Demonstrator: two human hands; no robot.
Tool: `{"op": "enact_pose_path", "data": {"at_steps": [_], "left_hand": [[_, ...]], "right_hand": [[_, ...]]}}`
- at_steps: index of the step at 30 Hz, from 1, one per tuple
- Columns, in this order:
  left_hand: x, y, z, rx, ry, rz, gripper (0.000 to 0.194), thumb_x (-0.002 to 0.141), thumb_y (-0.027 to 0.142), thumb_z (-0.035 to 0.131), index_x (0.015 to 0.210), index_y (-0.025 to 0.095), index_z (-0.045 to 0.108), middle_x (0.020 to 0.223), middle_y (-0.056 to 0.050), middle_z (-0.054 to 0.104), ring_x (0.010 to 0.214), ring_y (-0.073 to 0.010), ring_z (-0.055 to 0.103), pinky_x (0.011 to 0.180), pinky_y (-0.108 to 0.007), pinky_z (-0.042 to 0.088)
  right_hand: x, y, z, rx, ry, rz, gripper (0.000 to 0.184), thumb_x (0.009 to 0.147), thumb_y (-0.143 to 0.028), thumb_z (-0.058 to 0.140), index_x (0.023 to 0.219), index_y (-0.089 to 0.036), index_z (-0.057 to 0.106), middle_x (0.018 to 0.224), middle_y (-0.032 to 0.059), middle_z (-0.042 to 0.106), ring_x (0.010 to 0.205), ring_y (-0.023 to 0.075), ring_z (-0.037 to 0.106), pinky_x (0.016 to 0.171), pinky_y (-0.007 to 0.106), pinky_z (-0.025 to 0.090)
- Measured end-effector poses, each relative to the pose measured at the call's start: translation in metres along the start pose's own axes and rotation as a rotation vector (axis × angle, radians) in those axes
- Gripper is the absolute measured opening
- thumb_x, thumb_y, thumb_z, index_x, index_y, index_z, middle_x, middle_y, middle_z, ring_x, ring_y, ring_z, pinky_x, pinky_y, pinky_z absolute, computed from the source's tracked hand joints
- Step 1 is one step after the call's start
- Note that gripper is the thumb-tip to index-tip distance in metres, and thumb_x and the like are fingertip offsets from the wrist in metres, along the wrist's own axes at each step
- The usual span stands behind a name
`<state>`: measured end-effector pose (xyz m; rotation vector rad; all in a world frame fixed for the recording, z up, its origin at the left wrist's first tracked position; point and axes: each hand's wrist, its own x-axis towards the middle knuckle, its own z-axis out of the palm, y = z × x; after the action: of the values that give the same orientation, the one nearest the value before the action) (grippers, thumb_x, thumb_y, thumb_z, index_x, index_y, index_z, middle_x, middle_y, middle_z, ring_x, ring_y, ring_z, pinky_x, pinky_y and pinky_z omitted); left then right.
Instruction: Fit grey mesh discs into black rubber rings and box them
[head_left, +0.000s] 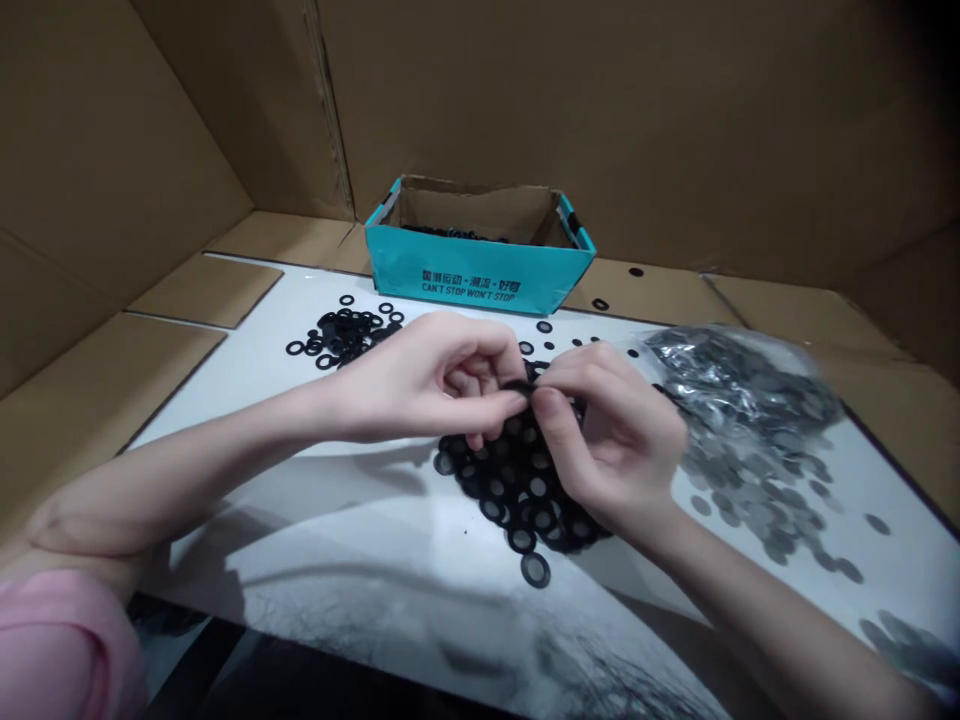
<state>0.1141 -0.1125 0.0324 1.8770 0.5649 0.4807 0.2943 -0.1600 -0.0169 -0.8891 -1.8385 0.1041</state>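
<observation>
My left hand (pixel 450 385) pinches a small black ring (pixel 517 386) between thumb and fingers. From the other side, my right hand (pixel 615 430) has its thumb and forefinger pressed together at the same ring. Whether a separate piece sits in the right fingertips is hidden. Both hands are over a heap of black rings (pixel 502 480), many with a grey disc in the centre. Left of the hands lies a smaller pile of open black rings (pixel 345 335). Loose grey discs (pixel 772 500) are spread on the right.
A turquoise cardboard box (pixel 480 270) with black pieces inside stands at the back. A clear plastic bag (pixel 742 380) of grey discs lies on the right. Brown cardboard walls (pixel 600 120) surround the white tabletop (pixel 315 520). Several small black pieces are scattered near the box.
</observation>
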Motion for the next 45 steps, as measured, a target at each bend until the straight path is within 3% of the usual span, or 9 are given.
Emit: {"op": "enact_pose_path", "data": {"at_steps": [3,7,10,14,20,28,35,39,45], "left_hand": [[0.000,0.001,-0.006,0.101,-0.029,-0.019,0.007,0.081,0.013,0.060,0.075,0.012,0.056,0.059,0.003,0.057,0.053,-0.0071,0.058,0.048,-0.014,0.045],[-0.002,0.000,-0.010,0.251,0.075,0.082,0.006,0.081,0.016,0.061,0.077,0.011,0.062,0.068,0.001,0.061,0.061,-0.0071,0.056,0.057,-0.016,0.048],[-0.003,0.000,-0.008,0.335,0.091,0.142,0.009,0.084,0.016,0.058,0.077,0.012,0.061,0.068,0.001,0.061,0.062,-0.0064,0.054,0.056,-0.015,0.045],[-0.003,0.002,-0.005,0.303,0.042,0.114,0.009,0.088,0.017,0.053,0.079,0.014,0.055,0.065,0.002,0.062,0.060,-0.0061,0.058,0.052,-0.013,0.044],[-0.002,0.006,-0.006,0.202,-0.012,0.022,0.010,0.080,0.011,0.058,0.072,0.013,0.053,0.056,0.005,0.054,0.051,-0.0057,0.056,0.044,-0.012,0.040],[-0.003,0.003,-0.007,0.203,0.165,0.170,0.006,0.081,0.016,0.063,0.078,0.011,0.062,0.066,0.000,0.063,0.059,-0.0072,0.060,0.055,-0.015,0.050],[-0.005,0.001,-0.006,0.541,0.174,0.320,0.007,0.086,0.015,0.057,0.080,0.014,0.060,0.070,0.002,0.065,0.062,-0.0057,0.057,0.058,-0.015,0.043],[-0.005,0.003,-0.005,0.527,0.145,0.322,0.008,0.085,0.015,0.056,0.077,0.015,0.058,0.066,0.002,0.064,0.058,-0.0056,0.055,0.054,-0.015,0.042],[-0.003,0.002,-0.001,0.533,0.194,0.350,0.007,0.080,0.011,0.059,0.073,0.014,0.058,0.063,0.004,0.063,0.057,-0.0046,0.057,0.056,-0.013,0.043]], "right_hand": [[0.002,-0.001,0.000,-0.007,-0.064,-0.009,0.015,0.085,-0.009,0.056,0.075,-0.021,0.053,0.066,0.0011,0.055,0.065,0.0145,0.049,0.062,0.034,0.041],[0.012,0.001,-0.009,-0.009,-0.213,-0.045,0.016,0.085,-0.011,0.055,0.073,-0.021,0.052,0.062,0.0003,0.054,0.063,0.0141,0.048,0.061,0.033,0.041],[0.016,0.004,-0.015,-0.016,-0.236,-0.054,0.013,0.085,-0.014,0.055,0.074,-0.021,0.052,0.063,0.0007,0.055,0.064,0.0146,0.047,0.062,0.033,0.041],[0.016,0.004,-0.015,-0.049,-0.257,-0.070,0.013,0.086,-0.015,0.055,0.075,-0.022,0.053,0.063,0.0006,0.055,0.064,0.0153,0.047,0.061,0.034,0.041],[0.007,0.001,-0.005,-0.004,-0.121,-0.038,0.015,0.084,-0.010,0.056,0.076,-0.022,0.054,0.065,0.0010,0.055,0.065,0.0149,0.049,0.062,0.033,0.042],[0.005,0.003,-0.005,0.141,-0.122,0.124,0.013,0.089,-0.016,0.052,0.077,-0.022,0.054,0.069,0.0002,0.058,0.065,0.0141,0.055,0.061,0.031,0.043],[0.008,0.005,-0.009,-0.059,-0.104,-0.118,0.015,0.083,-0.009,0.056,0.086,-0.023,0.056,0.071,0.0021,0.059,0.067,0.0168,0.053,0.063,0.035,0.041],[0.006,0.002,-0.007,-0.071,-0.033,-0.112,0.016,0.082,-0.009,0.058,0.085,-0.024,0.055,0.070,0.0021,0.057,0.064,0.0169,0.050,0.061,0.036,0.041],[0.004,0.002,-0.006,-0.127,-0.023,-0.146,0.017,0.081,-0.009,0.059,0.083,-0.025,0.052,0.068,0.0018,0.058,0.063,0.0176,0.051,0.059,0.036,0.037]]}}
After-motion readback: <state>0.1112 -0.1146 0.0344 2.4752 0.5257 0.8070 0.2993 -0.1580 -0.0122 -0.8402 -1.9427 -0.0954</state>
